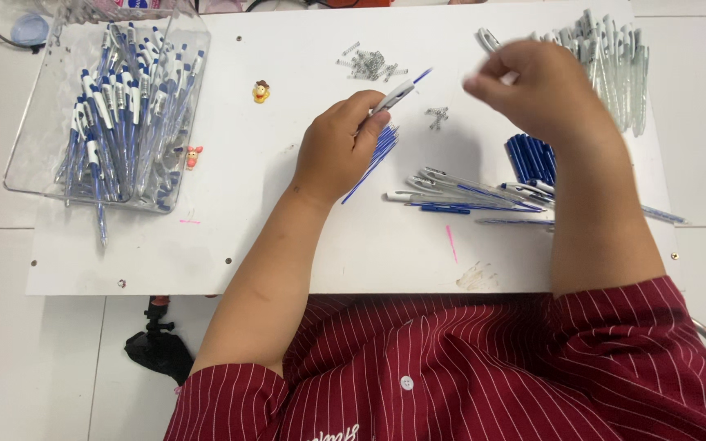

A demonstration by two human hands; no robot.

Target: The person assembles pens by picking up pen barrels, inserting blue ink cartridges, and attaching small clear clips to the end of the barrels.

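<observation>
Clutter on the white board (247,245), off to the sides.
Clear plastic tray (34,147) of finished blue-white pens at left edge; yellow figurine (261,91) and small pink figurine (194,156) beside it; loose springs (369,64) near far edge; pale pen barrels (618,65) at far right corner.

A white pen barrel (394,95) with a blue refill tip points toward the board's far edge. Loose blue refills (373,159) lie bunched just beneath it, mid-board.

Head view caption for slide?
Left hand holds a pen barrel; right hand lifted above loose pen parts.
</observation>
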